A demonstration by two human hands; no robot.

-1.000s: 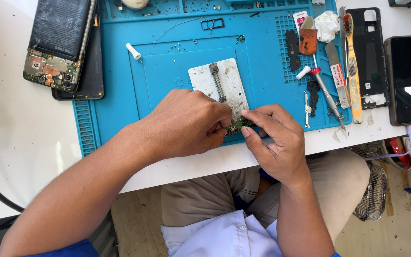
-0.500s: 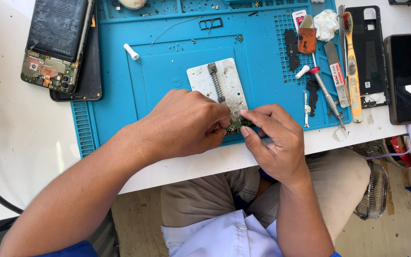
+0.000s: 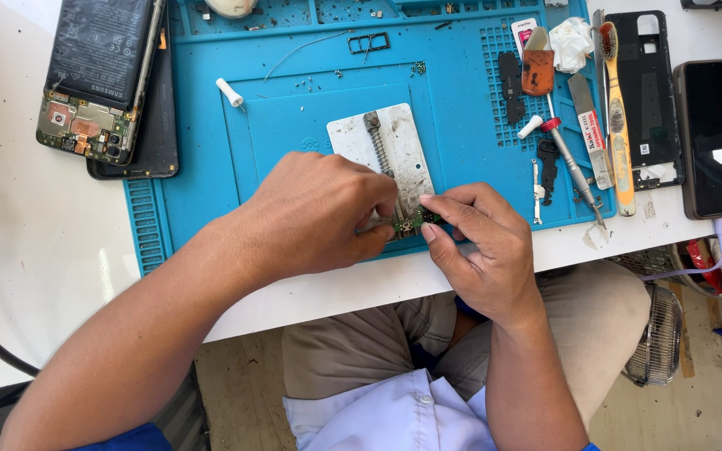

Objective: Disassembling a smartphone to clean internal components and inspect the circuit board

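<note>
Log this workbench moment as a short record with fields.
Setting: blue work mat on a white table
Left hand: pinching the small green circuit board
Right hand: pinching the same board from the other side
Under the board: grey metal plate
Left of mat: opened phone
Right of mat: yellow toothbrush, black phone

The left hand [image 3: 319,213] covers most of the small green circuit board [image 3: 407,224]; its components are too small to identify. The right hand [image 3: 482,242] hides the board's other end. The metal holder plate [image 3: 386,150] is partly concealed. The dark device [image 3: 716,4] at top right is cut off by the edge.
</note>
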